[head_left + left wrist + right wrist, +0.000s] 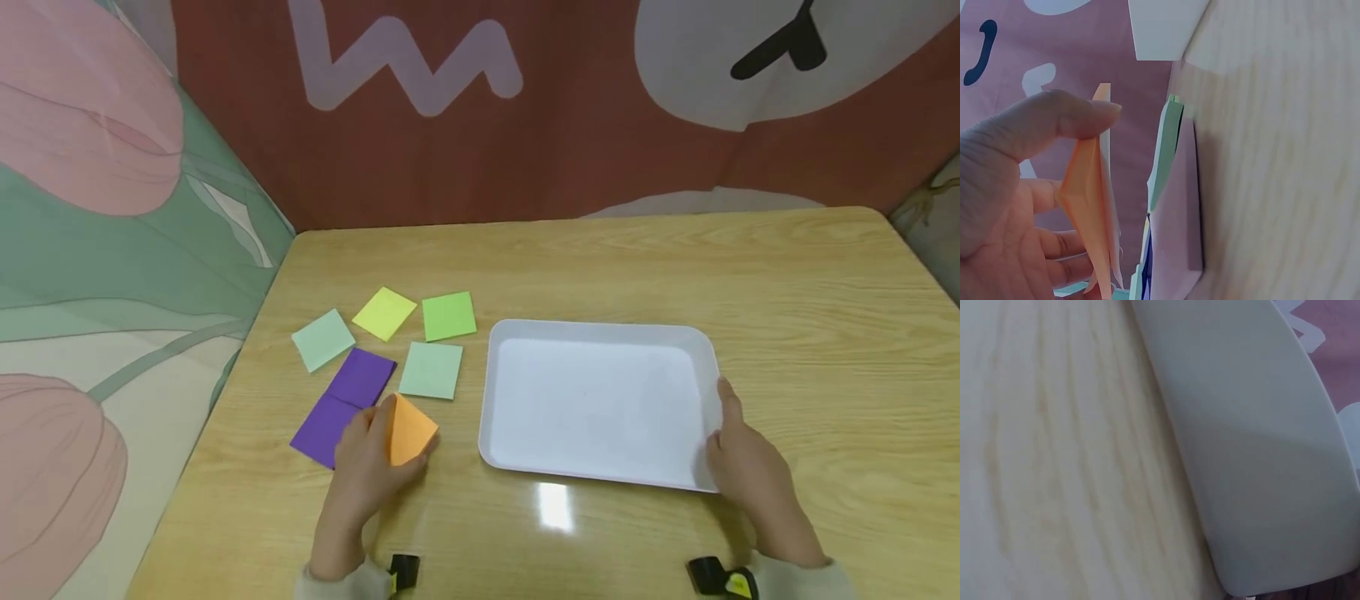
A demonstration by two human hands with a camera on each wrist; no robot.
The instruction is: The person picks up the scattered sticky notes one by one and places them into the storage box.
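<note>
My left hand pinches a folded orange paper piece above the table, thumb on one side and fingers on the other. The left wrist view shows its layers slightly spread. Beside that hand lie two purple paper pieces, end to end. In the left wrist view a mauve folded paper lies just under the hand; the head view hides it. My right hand grips the right rim of a white rectangular tray, which has nothing in it. The right wrist view shows mostly the tray's outer wall.
Left of the tray lie two mint paper squares, one farther left and one nearer the tray. A yellow square and a bright green square lie behind. A patterned red-brown cloth hangs behind the wooden table.
</note>
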